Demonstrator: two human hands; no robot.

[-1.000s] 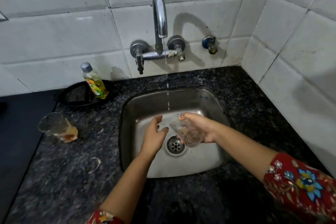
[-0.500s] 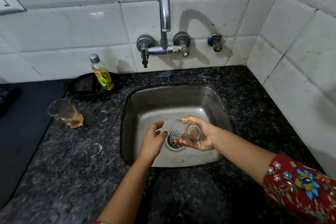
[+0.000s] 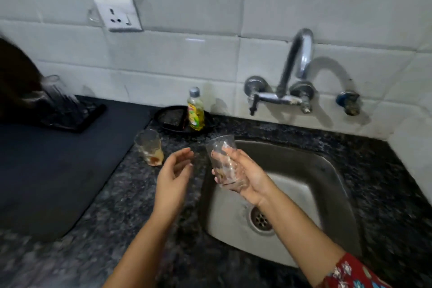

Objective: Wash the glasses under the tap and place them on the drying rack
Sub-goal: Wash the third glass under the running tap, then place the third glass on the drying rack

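My right hand [image 3: 245, 175] grips a clear ribbed glass [image 3: 223, 159], upright, above the left rim of the steel sink [image 3: 327, 194]. My left hand [image 3: 174, 175] hovers just left of it over the counter, fingers relaxed, holding nothing. A second glass [image 3: 149, 153] with orange residue at its bottom stands on the granite counter to the left. The black drying rack [image 3: 70, 114] sits at the far left on a dark mat, with an upturned glass [image 3: 55, 87] on it. No water is visible at the chrome tap [image 3: 301, 58] on the tiled wall.
A yellow dish soap bottle [image 3: 196, 112] stands on a black round tray [image 3: 173, 119] behind the dirty glass. A wall socket [image 3: 118, 15] is above the mat. A dark blurred shape [image 3: 16, 77] covers the far left edge. White tiled walls enclose the back and right.
The view swung left, bringing the rack and socket into sight. My right hand lifted the glass from over the drain, turned it upright and carried it leftward; my left hand moved left too.
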